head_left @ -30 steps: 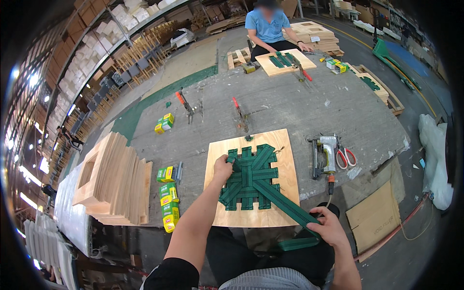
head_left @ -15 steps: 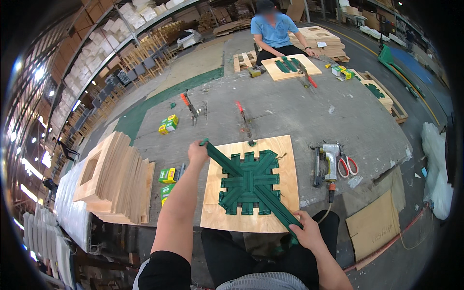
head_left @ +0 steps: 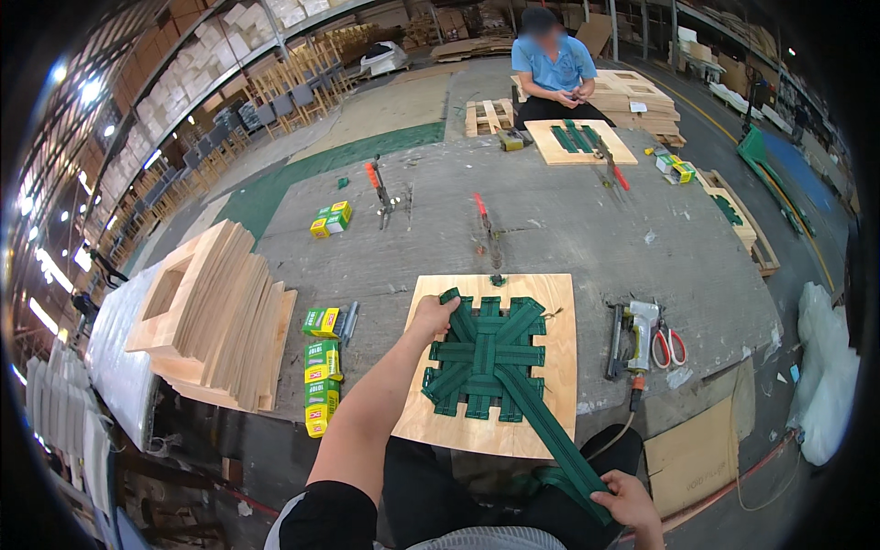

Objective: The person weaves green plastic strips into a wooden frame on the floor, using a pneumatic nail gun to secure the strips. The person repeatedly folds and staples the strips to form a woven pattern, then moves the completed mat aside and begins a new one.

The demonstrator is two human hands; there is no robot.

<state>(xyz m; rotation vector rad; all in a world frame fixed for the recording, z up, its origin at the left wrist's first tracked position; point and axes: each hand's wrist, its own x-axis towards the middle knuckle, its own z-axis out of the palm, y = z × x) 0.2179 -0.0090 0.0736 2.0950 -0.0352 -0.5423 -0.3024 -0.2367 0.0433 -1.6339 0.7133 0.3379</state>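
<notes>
Green webbing (head_left: 484,353) is woven across the opening of a square plywood board (head_left: 550,438) at the table's near edge. My left hand (head_left: 434,316) pinches the free end of a diagonal green strap (head_left: 550,423) at the weave's upper left corner. The strap crosses the weave and runs off the board's lower right edge. Beyond that edge my right hand (head_left: 631,500) grips it, holding it fairly straight. More loose webbing (head_left: 552,478) hangs near my lap, partly hidden by the strap.
Right of the board lie a staple gun (head_left: 640,335) with a hose and red-handled scissors (head_left: 667,348). Small yellow-green boxes (head_left: 322,362) and a stack of wooden frames (head_left: 215,330) stand left. Clamp-like tools (head_left: 483,215) stand beyond. A person in blue (head_left: 555,69) sits across the table.
My left hand has brought the strap end inward to the weave's upper left corner. My right hand has moved down and right with the strap. The other person's hands have lifted off their board.
</notes>
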